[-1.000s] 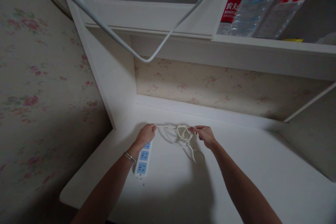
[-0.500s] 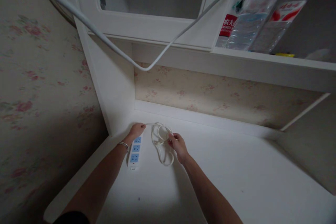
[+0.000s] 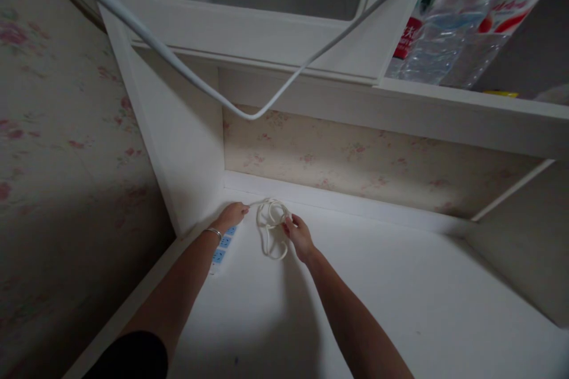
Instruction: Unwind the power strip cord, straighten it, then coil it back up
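Note:
A white power strip point(image 3: 225, 242) with blue socket faces lies on the white desktop, partly covered by my left hand and forearm. My left hand point(image 3: 233, 214) is closed at the strip's far end, pinching the cord where it leaves the strip. To its right, the white power cord point(image 3: 265, 231) hangs in loose loops. My right hand point(image 3: 297, 235) is closed on the gathered loops at their right side; the cord's plug is not clearly visible. A silver bracelet point(image 3: 214, 233) is on my left wrist.
A thick white cable point(image 3: 195, 79) sags across the view in front of the cabinet point(image 3: 267, 29). Plastic bottles point(image 3: 444, 35) stand on the upper right shelf point(image 3: 471, 98). Floral wallpaper point(image 3: 71, 148) covers the left wall. The desktop point(image 3: 377, 284) extends to the right.
Both hands have moved slightly towards the back wall, with the cord loops between them. The power strip has shifted left and more of it is behind my left arm.

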{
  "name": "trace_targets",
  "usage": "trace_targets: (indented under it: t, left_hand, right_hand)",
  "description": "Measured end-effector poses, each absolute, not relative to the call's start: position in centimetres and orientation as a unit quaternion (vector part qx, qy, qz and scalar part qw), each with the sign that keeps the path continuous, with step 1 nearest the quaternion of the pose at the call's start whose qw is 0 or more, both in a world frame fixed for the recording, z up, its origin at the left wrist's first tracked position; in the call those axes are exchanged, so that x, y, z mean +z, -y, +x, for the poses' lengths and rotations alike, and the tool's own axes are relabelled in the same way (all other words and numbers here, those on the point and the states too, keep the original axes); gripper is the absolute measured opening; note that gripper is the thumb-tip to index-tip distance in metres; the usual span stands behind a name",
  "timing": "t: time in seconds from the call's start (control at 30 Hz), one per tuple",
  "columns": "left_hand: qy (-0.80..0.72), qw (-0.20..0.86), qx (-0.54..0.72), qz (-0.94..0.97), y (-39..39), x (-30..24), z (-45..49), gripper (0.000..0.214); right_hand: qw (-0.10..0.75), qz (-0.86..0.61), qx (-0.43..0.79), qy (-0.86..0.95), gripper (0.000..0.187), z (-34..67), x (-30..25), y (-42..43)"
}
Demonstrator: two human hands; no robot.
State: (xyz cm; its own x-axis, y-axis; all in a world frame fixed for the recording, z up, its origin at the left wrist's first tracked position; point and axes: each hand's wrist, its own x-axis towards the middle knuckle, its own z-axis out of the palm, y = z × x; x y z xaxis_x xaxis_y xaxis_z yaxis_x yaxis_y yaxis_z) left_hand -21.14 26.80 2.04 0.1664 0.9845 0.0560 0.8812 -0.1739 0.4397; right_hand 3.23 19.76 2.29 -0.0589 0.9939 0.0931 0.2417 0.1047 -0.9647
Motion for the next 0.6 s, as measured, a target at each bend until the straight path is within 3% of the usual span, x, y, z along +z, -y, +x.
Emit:
trace_targets:
  t: [0.2,0.4,0.5,0.6]
  left_hand:
    - [-0.653,0.099,0.191,0.726,-24.9,3.8,-20.2,0.024]
    - [-0.652,0.031,0.285,0.702,-17.7,5.6,-16.4,0.028]
    - [-0.579,0.119,0.426,0.685,-12.0,5.3,-12.3,0.022]
    - [-0.524,0.261,0.454,0.671,-6.5,4.1,-7.1,0.021]
  right_hand:
    - [0.508,-0.548,0.441,0.497,0.058,5.1,1.1,-16.1]
    - [0.525,-0.555,0.461,0.451,0.044,7.3,-0.7,-7.5]
    - [0.512,-0.562,0.446,0.473,0.036,7.8,-1.1,-3.6]
    - [0.501,-0.567,0.420,0.500,0.042,8.1,-1.0,-1.5]
